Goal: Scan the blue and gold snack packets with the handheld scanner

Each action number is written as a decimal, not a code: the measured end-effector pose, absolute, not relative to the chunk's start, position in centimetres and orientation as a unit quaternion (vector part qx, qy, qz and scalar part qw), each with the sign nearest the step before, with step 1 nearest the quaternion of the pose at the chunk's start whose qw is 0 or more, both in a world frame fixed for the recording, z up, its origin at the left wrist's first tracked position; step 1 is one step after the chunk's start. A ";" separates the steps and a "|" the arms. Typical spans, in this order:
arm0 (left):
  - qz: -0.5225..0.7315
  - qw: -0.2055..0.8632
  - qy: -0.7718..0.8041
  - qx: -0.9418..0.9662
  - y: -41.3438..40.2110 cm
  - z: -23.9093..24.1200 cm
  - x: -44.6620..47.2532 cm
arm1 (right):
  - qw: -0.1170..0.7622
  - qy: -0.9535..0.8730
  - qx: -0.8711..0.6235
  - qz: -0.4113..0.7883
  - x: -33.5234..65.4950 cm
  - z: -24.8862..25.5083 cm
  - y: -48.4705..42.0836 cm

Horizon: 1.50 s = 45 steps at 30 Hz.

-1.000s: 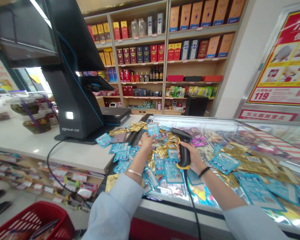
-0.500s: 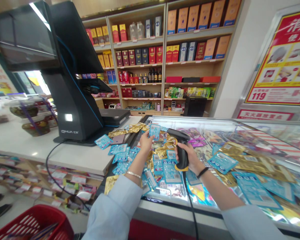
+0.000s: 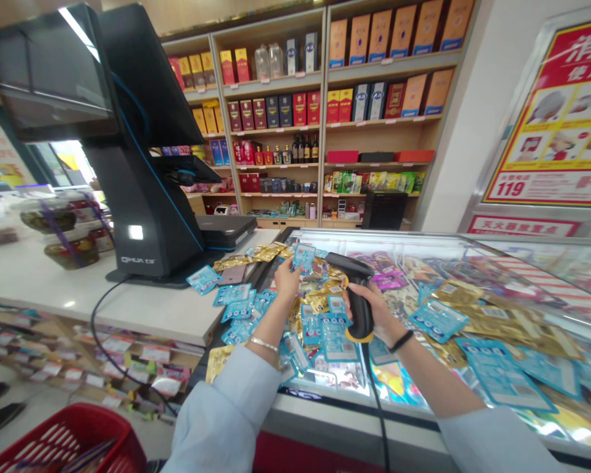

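Between the fingers of my left hand (image 3: 287, 279) is a small blue snack packet (image 3: 304, 257), held up with its printed side towards me. My right hand (image 3: 374, 309) is wrapped round the handle of a black and yellow barcode scanner (image 3: 358, 309). The scanner's head points left, at the packet, with a gap between them. A black cable hangs from the handle's base. Below both hands, blue packets (image 3: 335, 338) and gold packets (image 3: 320, 299) lie scattered over the glass top of a freezer (image 3: 433, 244).
A black cash register (image 3: 148, 197) stands on the white counter (image 3: 177, 315) at left, jars (image 3: 71, 253) beyond it. More gold packets (image 3: 502, 322) lie at right. A red basket (image 3: 73, 427) is at lower left. Shelves of boxes (image 3: 295, 108) line the back wall.
The scanner in my right hand has shifted very slightly left and its handle tilts a little differently. My left hand holds the blue packet in nearly the same place.
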<state>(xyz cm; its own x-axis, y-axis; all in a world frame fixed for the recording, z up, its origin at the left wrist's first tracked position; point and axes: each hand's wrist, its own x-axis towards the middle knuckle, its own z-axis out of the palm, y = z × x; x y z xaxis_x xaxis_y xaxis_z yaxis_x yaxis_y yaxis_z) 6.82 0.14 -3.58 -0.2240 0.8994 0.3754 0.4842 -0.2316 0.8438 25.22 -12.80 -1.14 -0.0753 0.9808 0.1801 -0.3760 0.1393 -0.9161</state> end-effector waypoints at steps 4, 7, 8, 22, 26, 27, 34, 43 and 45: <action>0.521 0.198 0.587 0.587 0.1 -3.6 6.9 | 0.593 -0.471 -0.323 0.567 25.2 -1.3 -12.7; 0.526 0.194 0.584 0.587 0.1 -3.6 7.0 | 0.590 -0.475 -0.323 0.568 25.3 -1.3 -12.7; 0.527 0.194 0.582 0.588 0.1 -3.6 7.0 | 0.590 -0.475 -0.323 0.567 25.4 -1.3 -12.7; 0.531 0.205 0.579 0.583 -0.3 -3.3 7.1 | 0.591 -0.475 -0.329 0.563 25.5 -1.5 -12.6; 0.529 0.204 0.578 0.587 -0.3 -3.4 7.1 | 0.591 -0.472 -0.334 0.563 25.5 -1.3 -12.8; 0.528 0.201 0.579 0.587 -0.2 -3.4 7.1 | 0.590 -0.470 -0.335 0.564 25.5 -1.3 -12.8; 0.527 0.208 0.579 0.586 -0.3 -3.4 7.1 | 0.591 -0.475 -0.328 0.563 25.5 -1.3 -12.8; 0.523 0.220 0.580 0.585 -0.4 -3.0 7.1 | 0.601 -0.460 -0.335 0.561 25.4 -1.1 -12.9; 0.534 0.216 0.566 0.590 -0.6 -2.5 7.3 | 0.606 -0.459 -0.332 0.558 25.5 -0.6 -13.0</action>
